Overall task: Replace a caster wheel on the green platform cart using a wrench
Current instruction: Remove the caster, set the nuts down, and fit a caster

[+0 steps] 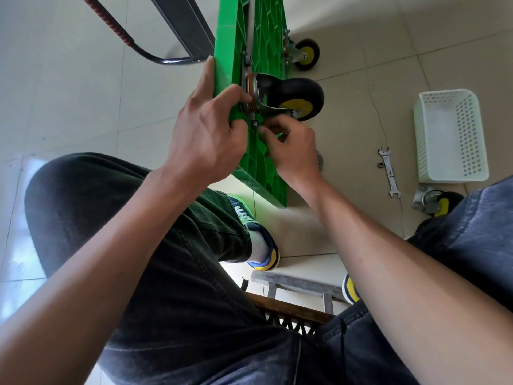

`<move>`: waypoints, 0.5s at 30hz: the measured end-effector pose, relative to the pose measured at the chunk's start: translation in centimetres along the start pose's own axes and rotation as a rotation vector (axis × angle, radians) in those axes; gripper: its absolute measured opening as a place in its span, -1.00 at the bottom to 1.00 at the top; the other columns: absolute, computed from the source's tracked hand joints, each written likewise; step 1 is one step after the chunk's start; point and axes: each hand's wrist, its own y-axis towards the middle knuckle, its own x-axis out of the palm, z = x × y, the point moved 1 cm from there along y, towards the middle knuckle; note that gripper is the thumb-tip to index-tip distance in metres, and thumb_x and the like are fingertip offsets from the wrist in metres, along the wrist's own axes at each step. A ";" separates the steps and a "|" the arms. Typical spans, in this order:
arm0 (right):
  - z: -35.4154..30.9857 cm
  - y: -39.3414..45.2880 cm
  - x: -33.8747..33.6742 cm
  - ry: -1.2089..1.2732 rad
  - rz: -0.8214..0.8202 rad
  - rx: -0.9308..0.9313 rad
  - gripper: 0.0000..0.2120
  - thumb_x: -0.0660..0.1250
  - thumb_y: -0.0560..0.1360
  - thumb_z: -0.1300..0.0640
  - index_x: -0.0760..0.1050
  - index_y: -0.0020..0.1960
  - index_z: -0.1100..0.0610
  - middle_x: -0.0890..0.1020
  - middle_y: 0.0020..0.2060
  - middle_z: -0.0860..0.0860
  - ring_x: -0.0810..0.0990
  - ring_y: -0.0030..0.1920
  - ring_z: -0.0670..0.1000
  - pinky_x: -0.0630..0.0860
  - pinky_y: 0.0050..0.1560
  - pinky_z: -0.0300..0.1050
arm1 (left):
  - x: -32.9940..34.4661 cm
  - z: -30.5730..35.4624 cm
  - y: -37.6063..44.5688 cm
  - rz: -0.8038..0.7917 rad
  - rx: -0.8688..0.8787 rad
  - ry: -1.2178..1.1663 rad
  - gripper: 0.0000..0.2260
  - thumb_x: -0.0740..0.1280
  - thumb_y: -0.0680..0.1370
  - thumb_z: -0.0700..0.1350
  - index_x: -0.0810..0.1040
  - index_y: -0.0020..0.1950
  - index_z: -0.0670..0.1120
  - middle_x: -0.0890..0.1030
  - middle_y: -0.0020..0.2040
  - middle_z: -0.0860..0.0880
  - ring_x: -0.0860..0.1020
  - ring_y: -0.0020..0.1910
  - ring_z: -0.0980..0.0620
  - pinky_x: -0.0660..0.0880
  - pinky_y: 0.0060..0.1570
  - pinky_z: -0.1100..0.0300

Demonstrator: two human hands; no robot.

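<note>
1. Cart work is going on: the green plastic platform cart (251, 29) stands up on its edge, so its ribbed underside faces the right hand and the wheels are easy to reach.
2. The left hand (205, 129) wraps over the cart's edge. Its fingers curl round to the metal plate of the black caster wheel with the yellow hub (297, 100). I think it holds the cart steady and keeps the wheel plate flat on the cart.
3. The right hand (291, 150) sits just below the wheel. Its fingertips pinch a small part at the small silver bolt (254, 124) in the plate, likely a nut. The part is too small to be sure. It looks like hand-turning, which comes before a tool is needed.
4. The thin silver metal wrench (388, 172) lies on the floor, well to the right of the right hand. No hand touches it. A tiny nut (378, 164) lies right beside it.
5. The white plastic basket with holes (449, 137) stands past the wrench, further right.
6. Another caster wheel with a grey plate (435, 202) lies on the floor below the basket, near the person's right knee. It may be the old wheel or a spare one.
7. A second fitted black-and-yellow wheel (305, 54) sits higher up the cart, beyond both hands.
</note>
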 end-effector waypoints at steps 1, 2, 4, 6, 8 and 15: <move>0.0 0.0 0.0 0.013 -0.005 0.000 -0.92 0.42 0.55 0.10 0.67 -0.02 0.09 0.65 -0.23 -0.15 0.65 -0.20 -0.11 0.63 -0.14 0.09 | 0.0 0.0 0.0 0.002 0.000 -0.001 -0.69 0.15 0.44 -0.14 0.57 0.07 -0.16 0.44 0.31 -0.13 0.48 -0.09 -0.08 0.41 -0.24 0.13; 0.0 0.1 0.1 0.022 -0.005 -0.001 -0.91 0.43 0.54 0.11 0.68 0.01 0.09 0.66 -0.22 -0.14 0.66 -0.18 -0.10 0.64 -0.14 0.10 | 0.0 0.0 0.0 0.001 0.000 -0.002 -0.69 0.15 0.44 -0.14 0.57 0.07 -0.16 0.44 0.31 -0.13 0.47 -0.09 -0.08 0.40 -0.24 0.14; 0.1 0.1 0.2 0.032 -0.009 -0.001 -0.88 0.43 0.53 0.12 0.69 0.04 0.10 0.67 -0.22 -0.12 0.68 -0.19 -0.06 0.65 -0.15 0.13 | 0.0 0.0 0.0 -0.002 -0.001 -0.002 -0.69 0.15 0.44 -0.12 0.57 0.08 -0.16 0.44 0.30 -0.13 0.47 -0.10 -0.09 0.39 -0.24 0.14; 0.1 0.2 0.3 0.049 -0.017 0.006 -0.86 0.43 0.52 0.12 0.70 0.05 0.10 0.68 -0.22 -0.11 0.69 -0.19 -0.03 0.65 -0.15 0.15 | 0.0 0.0 0.0 -0.002 -0.001 -0.003 -0.69 0.14 0.43 -0.11 0.56 0.07 -0.15 0.44 0.30 -0.12 0.48 -0.10 -0.10 0.40 -0.25 0.13; 0.0 0.2 0.4 0.066 -0.017 0.018 -0.87 0.43 0.51 0.10 0.71 0.02 0.09 0.70 -0.23 -0.07 0.69 -0.19 0.00 0.64 -0.14 0.17 | -0.1 -0.1 0.0 0.003 -0.004 -0.004 -0.69 0.15 0.43 -0.11 0.57 0.07 -0.15 0.44 0.29 -0.12 0.48 -0.10 -0.09 0.39 -0.25 0.16; -0.4 0.3 0.9 0.029 -0.027 0.058 -0.55 0.28 0.58 -0.16 0.54 -0.27 0.19 0.60 -0.42 0.13 0.60 -0.36 0.23 0.53 -0.31 0.28 | 0.1 -0.1 0.1 0.004 0.014 0.006 -0.68 0.13 0.44 -0.10 0.56 0.05 -0.17 0.45 0.26 -0.14 0.47 -0.11 -0.07 0.35 -0.30 0.23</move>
